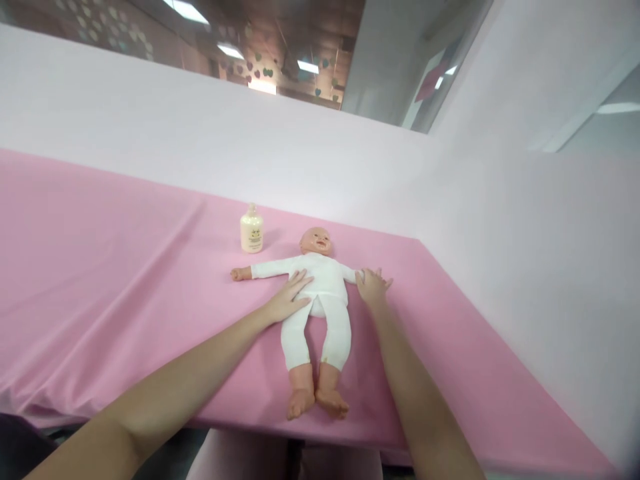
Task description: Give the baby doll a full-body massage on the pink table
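Observation:
A baby doll (320, 313) in a white bodysuit lies on its back on a pink cloth-covered table (125, 280), head away from me, bare feet near the front edge. My left hand (291, 299) rests flat on the doll's belly and hip, fingers spread. Over the end of the doll's outstretched arm, on the right, lies my right hand (373, 287); it hides the doll's hand, and I cannot tell whether it grips it. The doll's other arm stretches out to the left.
A small cream lotion bottle (251, 230) stands upright behind the doll's left-side arm. Pale pink walls (525, 267) close off the back and right of the table. The table's front edge runs just below the doll's feet.

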`<state>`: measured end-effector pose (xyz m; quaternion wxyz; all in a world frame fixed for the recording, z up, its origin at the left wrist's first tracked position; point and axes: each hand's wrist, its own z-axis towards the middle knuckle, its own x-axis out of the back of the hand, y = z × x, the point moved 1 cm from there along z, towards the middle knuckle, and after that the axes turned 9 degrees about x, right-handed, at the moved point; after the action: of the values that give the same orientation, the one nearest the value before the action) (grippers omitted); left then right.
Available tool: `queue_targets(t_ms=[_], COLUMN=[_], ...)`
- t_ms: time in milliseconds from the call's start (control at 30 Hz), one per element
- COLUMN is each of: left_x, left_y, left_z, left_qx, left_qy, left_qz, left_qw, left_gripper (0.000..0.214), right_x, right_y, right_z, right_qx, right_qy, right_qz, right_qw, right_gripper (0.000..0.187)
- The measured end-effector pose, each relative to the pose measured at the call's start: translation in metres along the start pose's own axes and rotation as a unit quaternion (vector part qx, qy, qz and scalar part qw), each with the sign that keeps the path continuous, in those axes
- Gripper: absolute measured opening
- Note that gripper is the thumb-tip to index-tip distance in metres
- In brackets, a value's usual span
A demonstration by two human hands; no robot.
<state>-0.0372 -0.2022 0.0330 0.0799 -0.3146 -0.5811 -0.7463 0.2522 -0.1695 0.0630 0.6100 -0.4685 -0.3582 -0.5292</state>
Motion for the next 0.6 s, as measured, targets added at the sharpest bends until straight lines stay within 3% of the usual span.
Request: queue_targets(t_ms=[167,333,400,500,600], left_x=[-0.003,-0.002,0.0,0.006,0.012], left_y=[-0.006,-0.01,-0.005,0.01,0.026], left_z=[0.005,0.018,0.031,0.059,0.091], left_qx=[0.004,0.03,0.045,0.063,0.125], left_qy=[0.029,0.054,0.069,0.106,0.134], left_qz=[-0.033,-0.03,-0.024,-0.041,-0.076], left_qw=[0.999,0.998,0.996,0.991,0.98], left_gripper=[0.059,0.053,0.051,0.048,0.048], right_x=[0.002,0.006,0.006,0.003,0.003], right_y=[0.001,-0.005,-0.008,-0.008,-0.006], right_z=[-0.001,-0.004,-0.004,-0.004,-0.006], right_qx=[0.009,-0.018,-0.019,-0.024,-0.025], right_qy=[0.023,-0.063,-0.062,-0.031,0.032], right_qz=[-0.013,0.079,0.19,0.356,0.417], right_qw=[1.0,0.995,0.98,0.934,0.908], right_gripper=[0.039,0.037,0.032,0.03,0.04])
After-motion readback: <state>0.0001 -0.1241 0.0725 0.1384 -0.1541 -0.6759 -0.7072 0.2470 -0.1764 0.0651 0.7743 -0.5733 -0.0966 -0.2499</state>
